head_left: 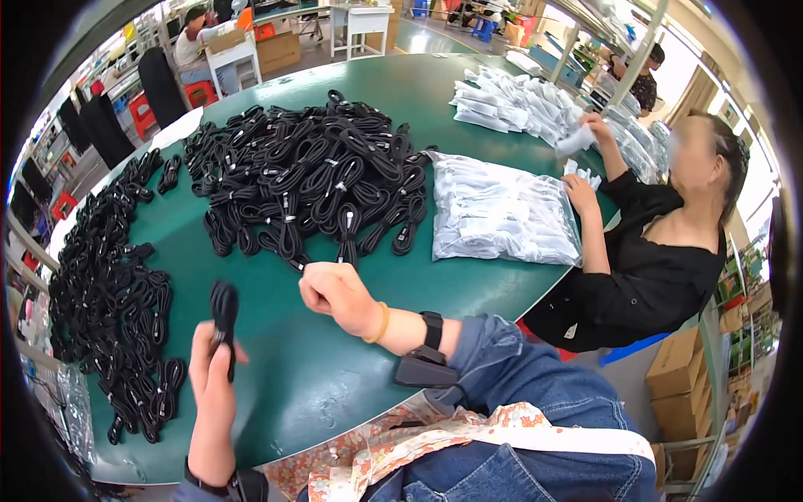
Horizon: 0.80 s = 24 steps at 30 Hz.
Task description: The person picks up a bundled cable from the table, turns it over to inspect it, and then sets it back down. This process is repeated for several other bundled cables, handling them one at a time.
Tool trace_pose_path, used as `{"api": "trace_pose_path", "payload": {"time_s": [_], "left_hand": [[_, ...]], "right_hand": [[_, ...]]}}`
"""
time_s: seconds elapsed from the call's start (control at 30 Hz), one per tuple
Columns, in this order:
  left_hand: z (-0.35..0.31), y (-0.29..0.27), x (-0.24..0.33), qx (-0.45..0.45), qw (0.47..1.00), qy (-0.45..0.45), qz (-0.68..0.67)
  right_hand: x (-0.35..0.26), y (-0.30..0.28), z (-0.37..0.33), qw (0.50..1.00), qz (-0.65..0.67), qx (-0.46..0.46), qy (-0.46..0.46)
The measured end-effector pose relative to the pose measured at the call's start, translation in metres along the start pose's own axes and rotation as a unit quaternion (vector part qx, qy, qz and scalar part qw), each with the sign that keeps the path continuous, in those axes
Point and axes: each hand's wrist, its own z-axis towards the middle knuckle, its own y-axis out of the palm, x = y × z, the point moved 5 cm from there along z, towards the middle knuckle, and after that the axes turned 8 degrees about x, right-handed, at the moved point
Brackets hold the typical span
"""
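Note:
My left hand [214,368] grips a coiled black cable [223,305], held upright over the green table. My right hand [341,299] is closed with its fingers curled, just in front of a big heap of bundled black cables [309,167]. Whether anything is inside that fist is hidden. More black cable bundles [125,309] lie in a long band along the table's left side, beyond my left hand.
A clear bag of white packets [502,209] lies right of the heap. Behind it is a pile of white packets [519,105]. At the right a co-worker [661,243] in black handles white packets. The green table [335,418] has a curved edge.

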Motion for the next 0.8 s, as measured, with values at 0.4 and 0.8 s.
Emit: {"api": "trace_pose_path", "payload": {"time_s": [0.4, 0.8], "left_hand": [[0.026, 0.022, -0.058, 0.057, 0.986, -0.1, -0.117], [0.026, 0.014, -0.058, 0.097, 0.98, -0.127, -0.123]], "right_hand": [[0.009, 0.0, -0.005, 0.992, -0.101, -0.001, 0.074], [0.001, 0.002, -0.003, 0.994, -0.074, -0.074, -0.036]]}}
